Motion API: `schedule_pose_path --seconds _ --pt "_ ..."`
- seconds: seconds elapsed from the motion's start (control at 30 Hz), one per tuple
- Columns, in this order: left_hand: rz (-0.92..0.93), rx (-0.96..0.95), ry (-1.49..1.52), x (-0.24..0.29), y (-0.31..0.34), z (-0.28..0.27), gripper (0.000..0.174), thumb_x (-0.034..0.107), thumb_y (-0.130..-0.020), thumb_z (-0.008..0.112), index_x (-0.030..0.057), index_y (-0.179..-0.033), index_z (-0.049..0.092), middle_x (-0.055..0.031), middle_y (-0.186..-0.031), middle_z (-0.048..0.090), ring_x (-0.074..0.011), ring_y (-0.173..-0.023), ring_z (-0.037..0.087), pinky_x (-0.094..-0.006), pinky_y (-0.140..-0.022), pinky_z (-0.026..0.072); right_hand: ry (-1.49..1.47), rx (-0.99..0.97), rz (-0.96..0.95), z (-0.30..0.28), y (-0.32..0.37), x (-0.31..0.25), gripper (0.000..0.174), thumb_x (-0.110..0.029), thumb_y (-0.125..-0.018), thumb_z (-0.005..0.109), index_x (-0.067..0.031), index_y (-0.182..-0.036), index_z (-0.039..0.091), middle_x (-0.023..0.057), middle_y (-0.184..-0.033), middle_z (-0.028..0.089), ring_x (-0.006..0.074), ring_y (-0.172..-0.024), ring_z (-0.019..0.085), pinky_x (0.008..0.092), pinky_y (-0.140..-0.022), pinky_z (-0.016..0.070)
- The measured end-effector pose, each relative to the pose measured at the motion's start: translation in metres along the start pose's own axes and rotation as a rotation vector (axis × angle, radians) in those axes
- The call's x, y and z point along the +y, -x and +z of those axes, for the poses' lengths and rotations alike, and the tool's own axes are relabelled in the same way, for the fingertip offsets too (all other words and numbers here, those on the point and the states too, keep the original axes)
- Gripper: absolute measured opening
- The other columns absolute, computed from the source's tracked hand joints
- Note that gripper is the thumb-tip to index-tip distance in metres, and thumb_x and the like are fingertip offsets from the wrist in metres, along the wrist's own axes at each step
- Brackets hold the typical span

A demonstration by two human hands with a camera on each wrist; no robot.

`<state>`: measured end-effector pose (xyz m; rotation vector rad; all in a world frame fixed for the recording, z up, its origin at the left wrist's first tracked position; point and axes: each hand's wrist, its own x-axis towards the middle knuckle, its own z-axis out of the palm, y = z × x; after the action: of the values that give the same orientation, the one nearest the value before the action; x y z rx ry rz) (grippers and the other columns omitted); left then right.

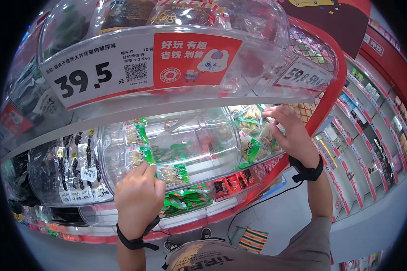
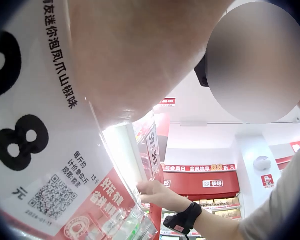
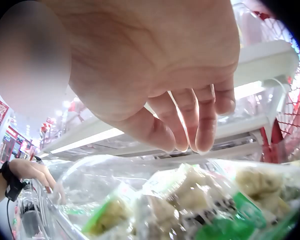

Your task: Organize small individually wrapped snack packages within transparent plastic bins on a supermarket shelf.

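Lying at three o'clock in the head view, packets (image 1: 252,148) are judged light, slippery, best pinched edgewise; the right hand (image 1: 294,134) is held loose, empty; grip by the left hand (image 1: 140,194) cannot be told.

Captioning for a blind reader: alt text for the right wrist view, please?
The right hand, fingers pointing down, above clear packets of pale contents with green printing. The left hand is at lower left; red mesh shows at right.
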<state>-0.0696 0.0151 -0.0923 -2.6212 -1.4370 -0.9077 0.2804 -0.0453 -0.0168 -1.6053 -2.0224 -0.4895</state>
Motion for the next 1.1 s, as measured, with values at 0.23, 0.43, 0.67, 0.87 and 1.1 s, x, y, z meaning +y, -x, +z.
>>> schedule_pose_path --seconds 0.23,0.43,0.67,0.87,1.1 --pt "-0.049 -0.110 0.038 0.004 -0.002 -0.009 0.026 0.012 -0.080 0.052 0.0026 -0.098 0.068 -0.0157 -0.101 0.069 -0.0337 -0.087 0.066 -0.0442 -0.076 0.0510 0.034 0.043 -0.007 0.019 0.013 0.017 0.022 -0.006 -0.082 0.063 -0.0080 -0.103 0.060 0.0083 -0.115 0.059 0.0283 -0.111 0.051 0.0413 -0.095 0.0385" --pt "-0.039 -0.042 0.028 0.005 0.000 -0.007 0.026 0.013 -0.080 0.051 0.0028 -0.097 0.068 -0.0150 -0.100 0.069 -0.0336 -0.086 0.065 -0.0444 -0.076 0.0500 -0.116 -0.065 0.004 0.017 0.016 0.029 0.022 -0.005 -0.083 0.063 -0.0075 -0.103 0.055 0.0085 -0.111 0.060 0.0279 -0.108 0.053 0.0401 -0.097 0.0388" --pt "0.015 0.032 0.005 0.005 0.000 -0.004 0.015 0.012 -0.078 0.055 0.0041 -0.084 0.066 -0.0119 -0.083 0.066 -0.0297 -0.076 0.064 -0.0429 -0.066 0.0506 -0.594 0.149 0.321 0.016 0.022 0.027 0.014 -0.011 -0.095 0.057 -0.0051 -0.106 0.050 0.0062 -0.098 0.058 0.0172 -0.103 0.055 0.0321 -0.091 0.0407" --pt "-0.027 -0.014 0.000 0.006 -0.001 -0.005 0.020 0.012 -0.080 0.055 0.0033 -0.092 0.068 -0.0135 -0.088 0.068 -0.0312 -0.081 0.065 -0.0434 -0.070 0.0499 -0.886 0.417 0.231 0.018 0.021 0.008 0.016 -0.009 -0.097 0.055 -0.0031 -0.107 0.045 0.0067 -0.104 0.056 0.0142 -0.104 0.056 0.0302 -0.090 0.0436" --pt "0.070 0.136 0.347 0.008 0.000 -0.011 0.022 0.006 -0.081 0.058 0.0018 -0.100 0.068 -0.0166 -0.098 0.068 -0.0335 -0.087 0.065 -0.0397 -0.079 0.0487 -1.229 0.172 0.119 0.020 0.024 -0.049 0.022 -0.008 -0.094 0.061 -0.0050 -0.103 0.042 0.0122 -0.111 0.059 0.0157 -0.108 0.056 0.0323 -0.095 0.0446"
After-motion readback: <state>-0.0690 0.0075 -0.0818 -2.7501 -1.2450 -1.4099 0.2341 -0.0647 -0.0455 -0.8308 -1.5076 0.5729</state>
